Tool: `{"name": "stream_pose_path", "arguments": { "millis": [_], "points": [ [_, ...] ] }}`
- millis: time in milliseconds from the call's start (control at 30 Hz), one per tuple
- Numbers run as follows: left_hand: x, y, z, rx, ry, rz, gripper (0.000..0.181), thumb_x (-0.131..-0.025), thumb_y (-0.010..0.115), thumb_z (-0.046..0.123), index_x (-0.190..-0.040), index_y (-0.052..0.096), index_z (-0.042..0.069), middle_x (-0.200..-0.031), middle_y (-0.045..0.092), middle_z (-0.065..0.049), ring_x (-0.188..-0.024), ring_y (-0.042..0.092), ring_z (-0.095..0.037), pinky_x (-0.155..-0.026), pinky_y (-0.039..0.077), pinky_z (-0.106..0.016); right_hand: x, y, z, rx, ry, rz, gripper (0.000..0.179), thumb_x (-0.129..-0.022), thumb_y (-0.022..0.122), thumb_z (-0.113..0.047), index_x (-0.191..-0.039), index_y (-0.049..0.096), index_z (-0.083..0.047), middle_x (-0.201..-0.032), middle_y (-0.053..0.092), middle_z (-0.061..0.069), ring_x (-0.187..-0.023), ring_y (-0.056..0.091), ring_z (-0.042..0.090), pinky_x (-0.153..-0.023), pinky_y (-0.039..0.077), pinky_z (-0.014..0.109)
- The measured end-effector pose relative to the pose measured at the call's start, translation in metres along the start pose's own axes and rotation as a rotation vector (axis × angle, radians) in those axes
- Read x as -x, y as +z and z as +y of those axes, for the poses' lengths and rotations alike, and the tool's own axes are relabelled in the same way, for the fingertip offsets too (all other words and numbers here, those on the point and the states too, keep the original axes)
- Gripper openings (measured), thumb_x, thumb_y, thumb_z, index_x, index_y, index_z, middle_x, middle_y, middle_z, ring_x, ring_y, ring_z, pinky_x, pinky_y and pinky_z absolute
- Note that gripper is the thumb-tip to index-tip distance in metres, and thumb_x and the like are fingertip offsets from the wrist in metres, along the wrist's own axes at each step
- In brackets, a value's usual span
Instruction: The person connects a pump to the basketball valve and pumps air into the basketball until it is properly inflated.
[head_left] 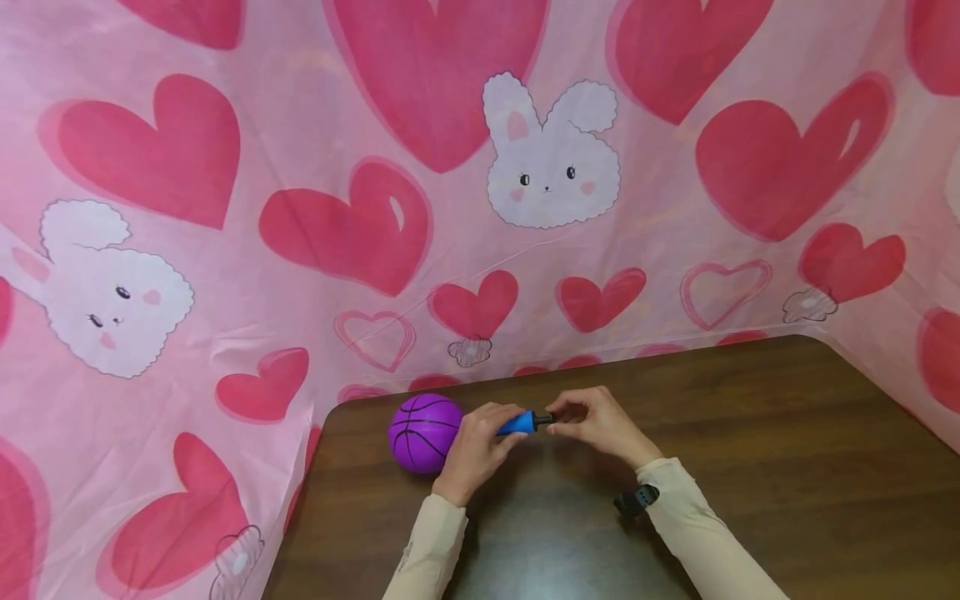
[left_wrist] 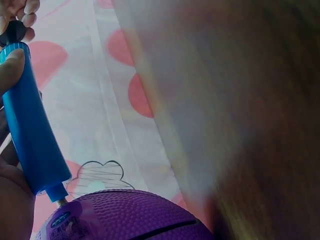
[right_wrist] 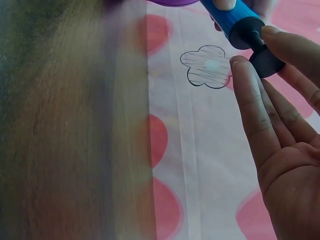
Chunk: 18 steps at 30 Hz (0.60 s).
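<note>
A blue hand pump (left_wrist: 37,125) with a black plunger handle (right_wrist: 266,62) lies between my two hands. Its nozzle meets the purple ball (head_left: 424,433), which has black basketball lines, and a metal needle shows at the joint in the left wrist view. My left hand (head_left: 480,446) grips the pump's blue barrel close beside the ball. With thumb and fingertips, my right hand (head_left: 600,423) pinches the round black handle, which stands close to the barrel's end. Part of the barrel is hidden behind the left fingers in the head view.
The brown wooden table (head_left: 750,467) has rounded far corners. Pink cloth (head_left: 660,225) with red hearts and white rabbits hangs behind and to the left of it. A black strap device (head_left: 636,500) sits on the right wrist.
</note>
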<state>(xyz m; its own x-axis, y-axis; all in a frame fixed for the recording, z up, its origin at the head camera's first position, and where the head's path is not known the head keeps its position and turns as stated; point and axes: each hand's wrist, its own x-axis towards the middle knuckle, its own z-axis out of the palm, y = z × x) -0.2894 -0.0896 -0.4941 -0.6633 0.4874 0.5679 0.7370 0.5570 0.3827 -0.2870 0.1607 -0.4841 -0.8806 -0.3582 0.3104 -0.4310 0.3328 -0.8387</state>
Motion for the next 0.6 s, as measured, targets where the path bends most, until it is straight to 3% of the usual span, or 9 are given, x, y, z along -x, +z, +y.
{"name": "stream_pose_path", "arguments": {
  "millis": [600],
  "points": [
    [0.0,0.003,-0.004,-0.078,0.052,0.021,0.034,-0.084,0.088,0.012,-0.116,0.076,0.012,-0.112,0.078,-0.001,-0.103,0.073,-0.014,-0.093,0.062,-0.033,0.015,-0.025,0.007,0.036,0.034,0.011,0.021,-0.085,0.087,-0.015,-0.105,0.079,-0.016,-0.098,0.079,0.003,-0.081,0.075,0.009,-0.078,0.062,0.022]
  ]
}}
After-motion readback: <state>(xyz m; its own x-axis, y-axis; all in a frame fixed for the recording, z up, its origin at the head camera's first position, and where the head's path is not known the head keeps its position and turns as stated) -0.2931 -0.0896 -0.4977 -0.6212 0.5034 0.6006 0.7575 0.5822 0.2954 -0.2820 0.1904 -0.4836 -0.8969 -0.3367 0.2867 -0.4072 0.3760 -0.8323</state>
